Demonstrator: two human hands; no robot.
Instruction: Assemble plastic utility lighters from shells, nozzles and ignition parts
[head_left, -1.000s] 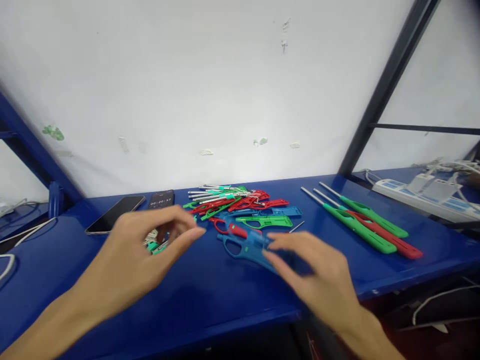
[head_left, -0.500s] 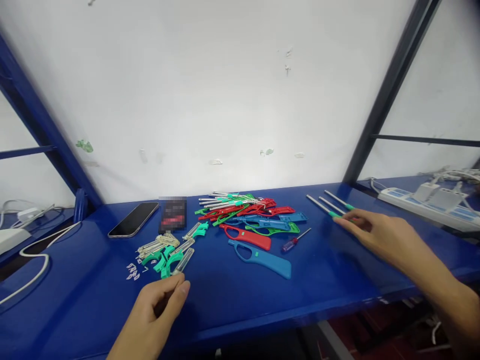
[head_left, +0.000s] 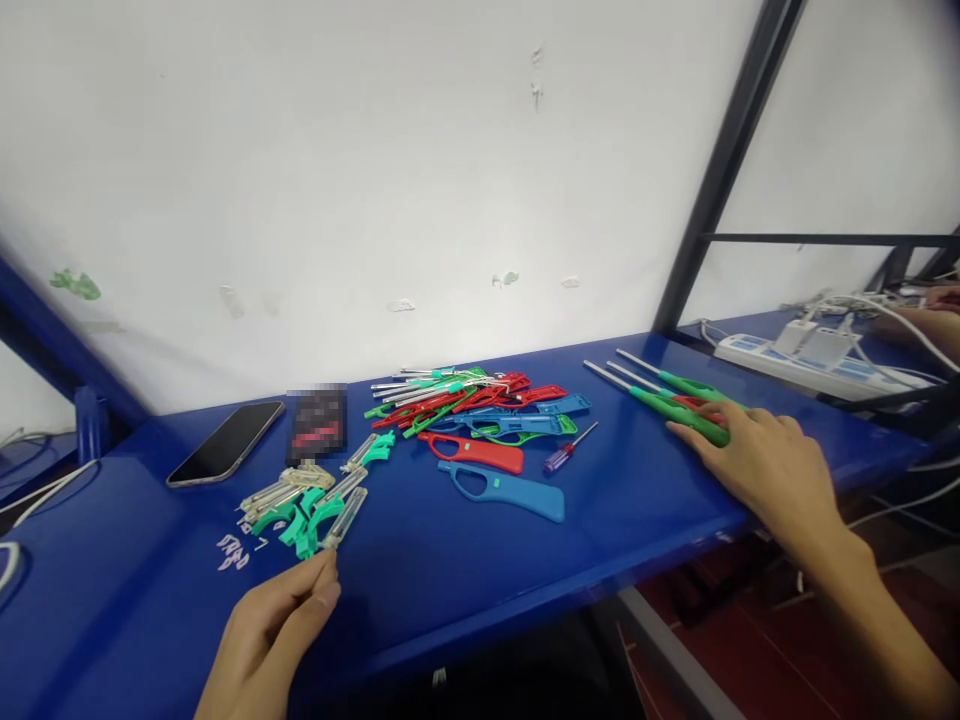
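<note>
My left hand (head_left: 274, 625) is pinched closed at the front left. Its fingertips meet the lower end of a clear lighter tank (head_left: 349, 517); whether anything is between them is hidden. More clear tanks and teal triggers (head_left: 306, 522) lie in a small pile just beyond. On the right, my right hand (head_left: 757, 470) has its thumb and fingers around the handle end of a green long-nosed lighter (head_left: 679, 412). Beside that one, a red lighter (head_left: 712, 405) is partly covered by my fingers, and another green lighter (head_left: 694, 387) lies behind.
A heap of lighter casings and metal nozzles (head_left: 480, 400) occupies the table's middle. In front are a red casing (head_left: 480, 453), a blue casing (head_left: 517, 492) and a screwdriver (head_left: 566, 452). A phone (head_left: 225, 443) lies left; power strips (head_left: 810, 360) and another person's hand (head_left: 941, 300) are far right.
The view has swung right and shifted. My right hand has drawn back along the lighters, uncovering their handles. My left fingertips are now at the clear tank's end.
</note>
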